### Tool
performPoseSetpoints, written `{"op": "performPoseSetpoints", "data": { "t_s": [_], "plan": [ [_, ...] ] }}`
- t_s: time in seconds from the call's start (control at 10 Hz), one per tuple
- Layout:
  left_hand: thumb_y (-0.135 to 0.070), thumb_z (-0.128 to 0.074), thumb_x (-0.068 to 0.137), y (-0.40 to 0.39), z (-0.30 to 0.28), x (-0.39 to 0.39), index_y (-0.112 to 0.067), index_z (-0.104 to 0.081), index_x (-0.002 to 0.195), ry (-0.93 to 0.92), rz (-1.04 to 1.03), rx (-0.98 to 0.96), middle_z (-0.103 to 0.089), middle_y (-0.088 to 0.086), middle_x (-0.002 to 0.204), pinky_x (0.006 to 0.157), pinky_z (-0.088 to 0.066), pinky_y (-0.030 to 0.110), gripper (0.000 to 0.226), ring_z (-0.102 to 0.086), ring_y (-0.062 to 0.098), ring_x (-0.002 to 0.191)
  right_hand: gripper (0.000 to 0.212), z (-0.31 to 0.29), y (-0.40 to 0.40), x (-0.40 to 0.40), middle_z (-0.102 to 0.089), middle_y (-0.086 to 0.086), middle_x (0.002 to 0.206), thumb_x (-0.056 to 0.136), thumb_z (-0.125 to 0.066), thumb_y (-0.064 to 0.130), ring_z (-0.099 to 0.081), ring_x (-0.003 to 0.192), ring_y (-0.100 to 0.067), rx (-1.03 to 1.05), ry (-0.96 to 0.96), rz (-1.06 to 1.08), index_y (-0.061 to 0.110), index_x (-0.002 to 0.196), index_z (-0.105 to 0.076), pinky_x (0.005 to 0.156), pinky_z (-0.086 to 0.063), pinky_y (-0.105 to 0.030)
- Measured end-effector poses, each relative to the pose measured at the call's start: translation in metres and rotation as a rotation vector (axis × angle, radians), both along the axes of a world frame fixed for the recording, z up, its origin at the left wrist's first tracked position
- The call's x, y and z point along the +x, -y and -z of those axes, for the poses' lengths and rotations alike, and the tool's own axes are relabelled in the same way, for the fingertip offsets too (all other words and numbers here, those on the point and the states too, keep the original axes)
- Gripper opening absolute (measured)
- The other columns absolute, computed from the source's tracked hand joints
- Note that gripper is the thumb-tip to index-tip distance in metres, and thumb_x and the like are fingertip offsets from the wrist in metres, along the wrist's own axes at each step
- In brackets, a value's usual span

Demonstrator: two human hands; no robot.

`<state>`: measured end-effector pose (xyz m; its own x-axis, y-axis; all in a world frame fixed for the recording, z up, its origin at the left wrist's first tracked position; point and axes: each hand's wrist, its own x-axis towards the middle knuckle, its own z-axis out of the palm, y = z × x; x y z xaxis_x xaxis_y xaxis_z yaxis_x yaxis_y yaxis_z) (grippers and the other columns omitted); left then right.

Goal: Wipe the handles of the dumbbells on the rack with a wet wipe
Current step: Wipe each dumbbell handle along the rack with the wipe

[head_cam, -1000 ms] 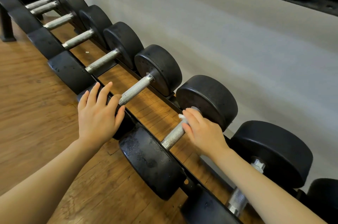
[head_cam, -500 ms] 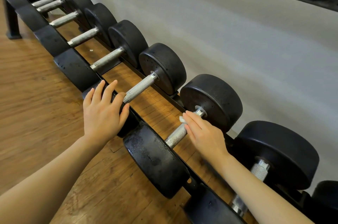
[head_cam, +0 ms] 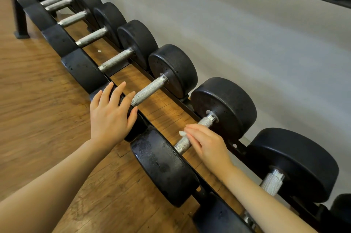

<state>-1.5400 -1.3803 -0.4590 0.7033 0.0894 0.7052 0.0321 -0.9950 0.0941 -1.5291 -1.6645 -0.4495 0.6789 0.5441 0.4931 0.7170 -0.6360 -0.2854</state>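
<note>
Right hand wraps around shiny handle of near dumbbell on rack, pressing white wet wipe onto it; bit of wipe pokes out past fingertips. Black weight of this dumbbell sits just left of right hand. Left hand, further left, lies flat with straight fingers on black weight of next dumbbell, holding nothing. Its bare handle just past fingertips. More dumbbells line rack beyond, far from right hand. Wood floor left of rack.
</note>
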Motion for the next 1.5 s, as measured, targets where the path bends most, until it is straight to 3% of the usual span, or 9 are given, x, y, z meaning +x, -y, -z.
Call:
{"op": "performPoseSetpoints", "data": {
  "t_s": [0.2,0.3,0.5,0.7,0.8,1.0,1.2,1.4,1.5],
  "plan": [
    [-0.04,-0.04,0.097,0.0,0.0,-0.001,-0.012,-0.065,0.125,-0.022,-0.004,0.004,-0.052,0.017,0.142,0.108,-0.03,0.057,0.046,-0.041,0.042,0.135,0.03,-0.008,0.002,0.005,-0.069,0.002,0.115,0.094,-0.053,0.027,-0.061,0.109,-0.003,0.045,-0.003,0.076,0.013,0.116,-0.069,0.094,-0.05,-0.022],
    [-0.04,-0.04,0.097,0.0,-0.001,-0.001,-0.012,-0.066,0.124,-0.023,-0.007,0.002,-0.052,0.017,0.142,0.107,-0.031,0.057,0.046,-0.041,0.042,0.135,0.032,-0.003,-0.005,-0.007,-0.069,0.001,0.116,0.097,-0.047,0.029,-0.064,0.107,-0.008,-0.088,0.009,-0.089,0.014,0.115,-0.069,0.093,-0.05,-0.025],
    [-0.04,-0.039,0.097,0.0,-0.001,-0.001,-0.012,-0.066,0.122,-0.034,-0.004,-0.004,-0.052,0.017,0.142,0.108,-0.03,0.057,0.047,-0.04,0.042,0.136,0.034,-0.002,-0.002,-0.002,-0.069,-0.001,0.115,0.096,-0.046,0.028,-0.065,0.106,-0.012,-0.02,0.035,-0.015,0.012,0.114,-0.069,0.09,-0.055,-0.033],
    [-0.039,-0.04,0.098,0.001,0.0,-0.001,-0.011,-0.067,0.12,-0.011,-0.001,0.004,-0.053,0.017,0.141,0.107,-0.031,0.057,0.045,-0.042,0.042,0.134,0.032,-0.001,0.001,0.002,-0.07,-0.002,0.115,0.097,-0.047,0.026,-0.066,0.103,-0.015,-0.158,0.093,-0.104,0.012,0.115,-0.069,0.085,-0.057,-0.033],
    [-0.04,-0.04,0.098,0.001,0.0,-0.001,-0.011,-0.066,0.121,-0.012,0.002,-0.005,-0.053,0.018,0.141,0.107,-0.031,0.057,0.046,-0.042,0.042,0.135,0.029,-0.006,0.009,0.011,-0.069,-0.002,0.116,0.096,-0.051,0.023,-0.064,0.106,-0.013,-0.06,0.132,0.03,0.011,0.116,-0.069,0.089,-0.055,-0.036],
    [-0.039,-0.042,0.097,0.0,0.002,0.001,-0.011,-0.067,0.12,-0.002,0.005,-0.003,-0.053,0.017,0.141,0.107,-0.031,0.058,0.043,-0.041,0.042,0.135,0.028,0.014,0.004,-0.007,-0.068,-0.001,0.118,0.091,-0.059,0.014,-0.057,0.078,-0.014,-0.092,0.292,-0.007,0.011,0.117,-0.068,0.063,-0.044,-0.027],
    [-0.039,-0.042,0.097,0.0,0.002,0.0,-0.012,-0.066,0.121,-0.01,0.004,-0.003,-0.052,0.016,0.142,0.107,-0.031,0.057,0.043,-0.041,0.041,0.136,0.034,0.008,0.01,-0.001,-0.061,-0.008,0.105,0.097,-0.049,0.026,-0.056,0.087,-0.014,-0.044,0.245,0.157,0.008,0.121,-0.065,0.062,-0.052,-0.028],
    [-0.04,-0.041,0.097,0.0,0.001,-0.001,-0.012,-0.066,0.121,-0.01,0.005,-0.011,-0.052,0.016,0.142,0.108,-0.03,0.057,0.044,-0.04,0.041,0.136,0.029,0.014,0.008,-0.008,-0.062,-0.004,0.101,0.089,-0.062,0.018,-0.05,0.094,-0.016,-0.08,0.349,0.177,0.014,0.117,-0.068,0.07,-0.04,-0.026],
    [-0.039,-0.042,0.097,0.0,0.001,-0.001,-0.012,-0.066,0.121,-0.005,0.007,-0.014,-0.052,0.016,0.142,0.107,-0.031,0.057,0.043,-0.041,0.041,0.135,0.028,0.016,0.007,-0.01,-0.06,-0.004,0.105,0.093,-0.058,0.022,-0.05,0.097,-0.013,0.049,0.213,0.133,0.012,0.118,-0.067,0.072,-0.05,-0.027]
  ]
}}
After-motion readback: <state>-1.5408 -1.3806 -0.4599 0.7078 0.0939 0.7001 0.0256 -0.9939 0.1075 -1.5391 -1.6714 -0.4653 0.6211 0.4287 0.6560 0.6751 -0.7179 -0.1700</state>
